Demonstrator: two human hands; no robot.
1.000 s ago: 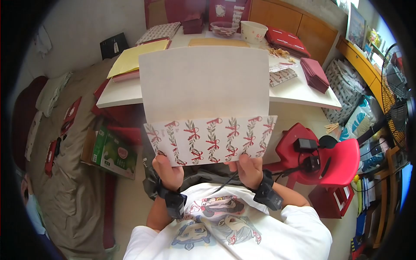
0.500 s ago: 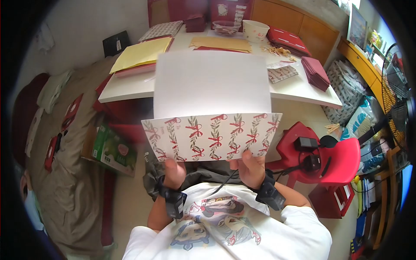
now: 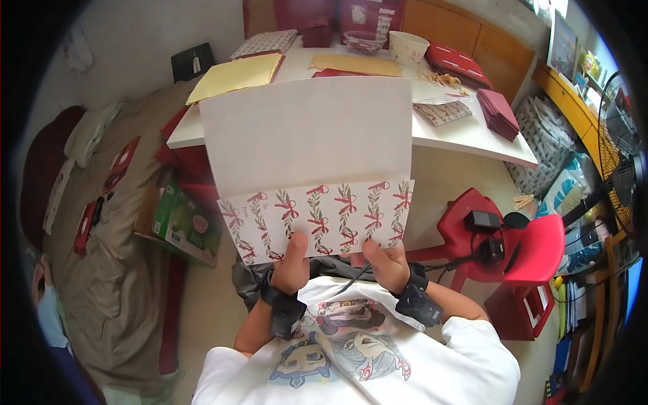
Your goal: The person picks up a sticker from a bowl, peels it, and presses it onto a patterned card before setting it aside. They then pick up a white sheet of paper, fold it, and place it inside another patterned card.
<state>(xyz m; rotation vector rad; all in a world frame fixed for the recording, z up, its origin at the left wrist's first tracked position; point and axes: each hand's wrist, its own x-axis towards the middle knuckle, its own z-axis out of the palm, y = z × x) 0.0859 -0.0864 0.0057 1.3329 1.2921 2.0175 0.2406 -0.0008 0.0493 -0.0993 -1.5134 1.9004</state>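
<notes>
Both of my hands grip a folded paper sheet (image 3: pixel 317 128) by its lower edge. A plain white panel stands up at the back; the front band (image 3: pixel 331 219) carries red bows and green leaf sprigs, with small "To" and "From" lettering near its left side. My left hand (image 3: pixel 291 266) is closed on the lower edge, thumb flat on the printed face. Similarly closed, my right hand (image 3: pixel 389 264) presses its thumb on the band further right. The other fingers are mostly hidden behind the paper. A black device is strapped to each wrist.
Ahead is a white table (image 3: pixel 466 142) with yellow paper (image 3: pixel 236 75), red envelopes (image 3: pixel 498 115), a patterned piece (image 3: pixel 445 113) and a paper bowl (image 3: pixel 408 47). A red stool (image 3: pixel 533 253) with black devices stands right, a green box (image 3: pixel 185 226) left. Part of another person (image 3: pixel 48 310) shows far left.
The sheet has shifted left and tilted, its white panel leaning left. My left hand has moved right along the lower edge, its thumb now further onto the printed band. The view has turned slightly.
</notes>
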